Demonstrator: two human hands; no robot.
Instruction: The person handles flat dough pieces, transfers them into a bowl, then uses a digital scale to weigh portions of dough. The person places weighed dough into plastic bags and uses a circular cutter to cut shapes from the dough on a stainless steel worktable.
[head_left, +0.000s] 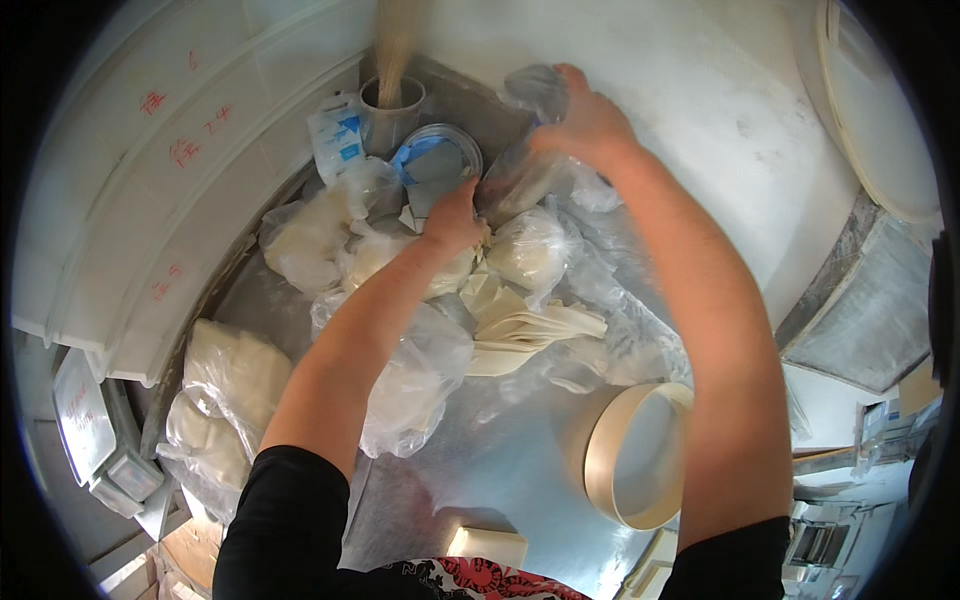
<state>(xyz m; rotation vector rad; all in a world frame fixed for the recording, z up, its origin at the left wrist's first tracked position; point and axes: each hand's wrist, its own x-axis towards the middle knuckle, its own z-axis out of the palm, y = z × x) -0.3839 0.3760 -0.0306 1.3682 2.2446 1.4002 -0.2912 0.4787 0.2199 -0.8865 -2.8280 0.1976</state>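
Note:
My right hand (589, 124), blurred, grips the upper end of a clear plastic container (517, 184) near the back wall. My left hand (455, 217) reaches in among the bags, close to the container's lower end; its fingertips are partly hidden, so its grip is unclear. Just beyond it, a round clear tub (465, 142) holds grey flat pieces (437, 165) and something blue. Below the hands sit clear bags of pale dough-like material (529, 247). Beside them lies a fanned stack of thin, cream-coloured sheets (525, 330).
A round wooden-rimmed sieve (600, 457) stands on the metal worktop (465, 435). A pale block (487, 545) lies at the front edge. More bagged pale slabs (232, 367) lie left, by stacked white bins (187, 165). Thin sticks (394, 56) stand in a clear cup (390, 124).

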